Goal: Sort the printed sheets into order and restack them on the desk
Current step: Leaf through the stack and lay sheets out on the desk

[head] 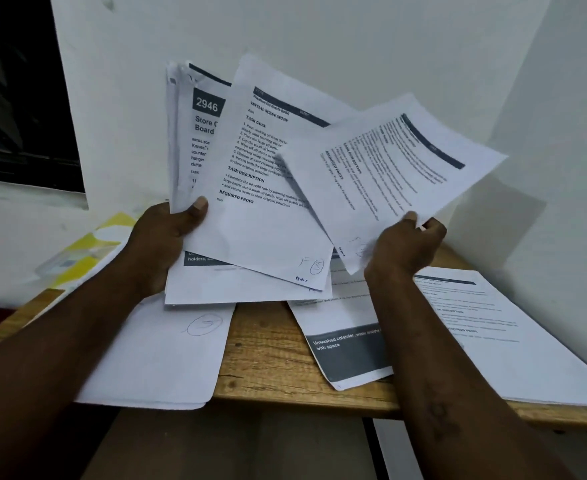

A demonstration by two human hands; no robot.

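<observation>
My left hand (pixel 167 233) grips a fanned bundle of printed sheets (pixel 261 188) upright above the wooden desk (pixel 268 355), thumb on the front page. My right hand (pixel 403 247) pinches the lower edge of one separate sheet (pixel 389 178), tilted to the right and overlapping the bundle. On the desk lie a sheet with a circled pen mark (pixel 167 351) at the left, a sheet with a dark banner (pixel 344 344) in the middle, partly under my right forearm, and a printed stack (pixel 493 327) at the right.
The desk stands in a corner of white walls (pixel 354 36). A yellow and white packet (pixel 84 251) lies at the back left. A dark window (pixel 18 91) is at the upper left. The left sheet overhangs the desk's front edge.
</observation>
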